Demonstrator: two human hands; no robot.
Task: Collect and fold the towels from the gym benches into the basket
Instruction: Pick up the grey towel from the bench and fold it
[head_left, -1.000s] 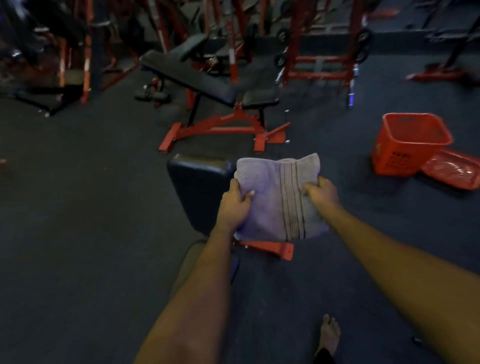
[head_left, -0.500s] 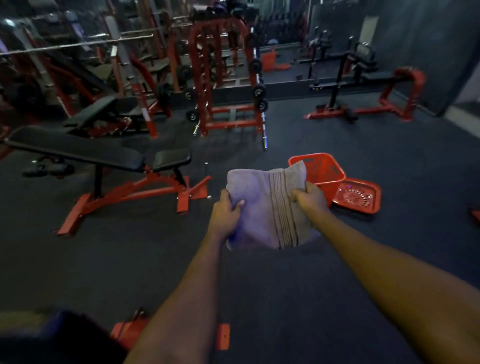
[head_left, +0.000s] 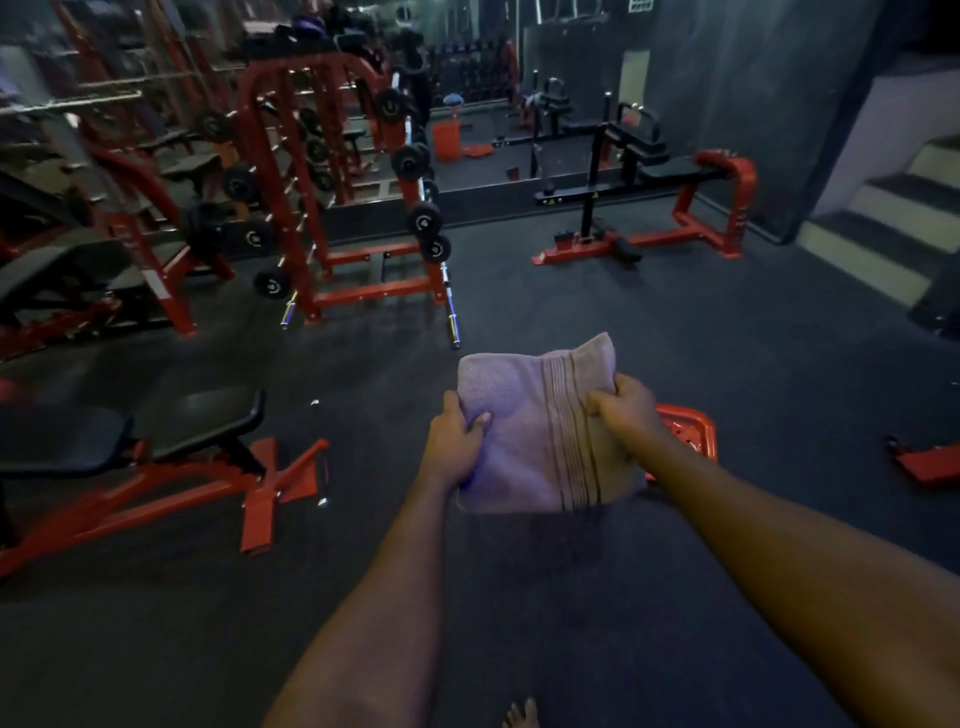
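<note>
In the head view the folded purple towel (head_left: 535, 431) is held in the air, with the left hand (head_left: 457, 441) and right hand (head_left: 626, 410) each clamped on a side edge, so folding looks done. The red basket (head_left: 691, 415) shows just behind the right hand, mostly hidden, and the next move is lowering the towel in flat. The bench surface (head_left: 197, 421) and weight rack (head_left: 332, 208) stand off left, out of the way.
</note>
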